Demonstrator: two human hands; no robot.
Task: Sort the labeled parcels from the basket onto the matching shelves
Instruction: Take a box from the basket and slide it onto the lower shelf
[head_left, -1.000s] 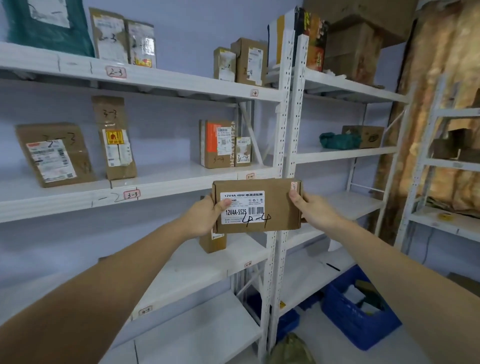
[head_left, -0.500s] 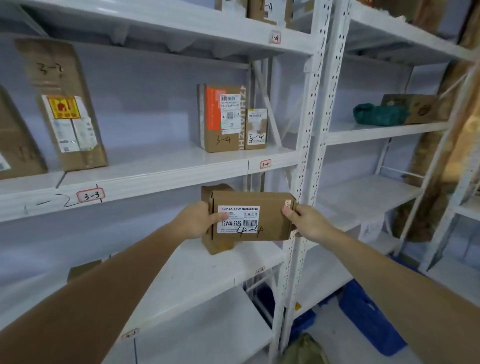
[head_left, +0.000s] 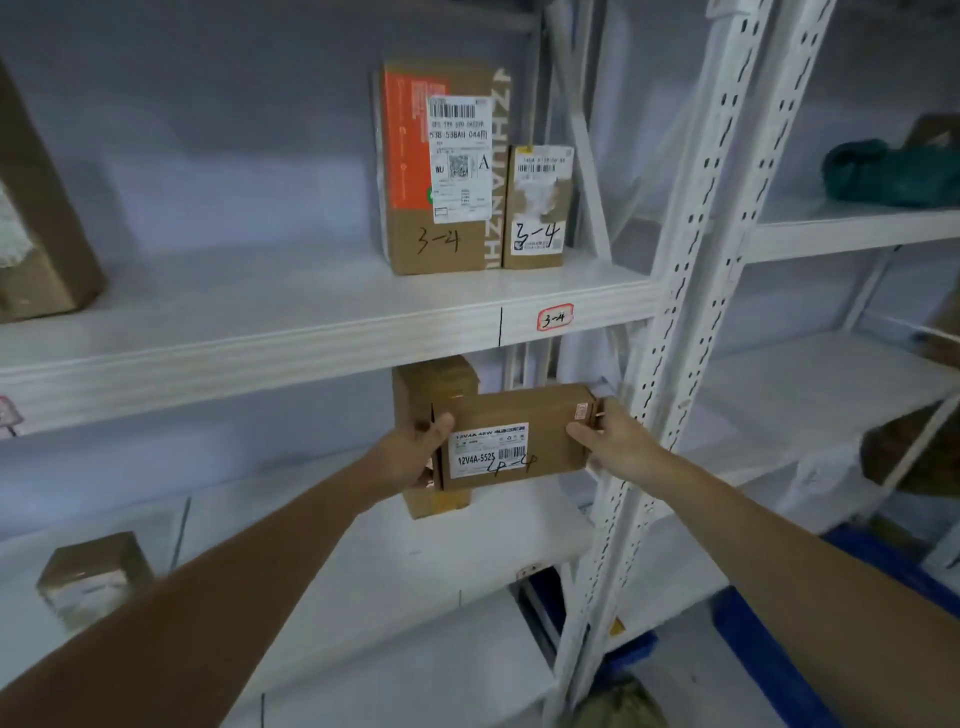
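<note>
Right now my left hand (head_left: 415, 457) and right hand (head_left: 615, 444) clamp the short ends of the brown parcel (head_left: 514, 434), marked 4-4, between them. It hangs just over the white shelf (head_left: 363, 561) below my hands, not yet set down. Just behind my left hand stands another brown box (head_left: 431, 384), upright on that shelf. Above my hands two parcels marked 3-4 (head_left: 441, 171) already sit over the 3-4 tag (head_left: 555, 318), so I judge that bay sorted. Down past my right forearm is the blue basket (head_left: 769, 660); its contents are hidden.
</note>
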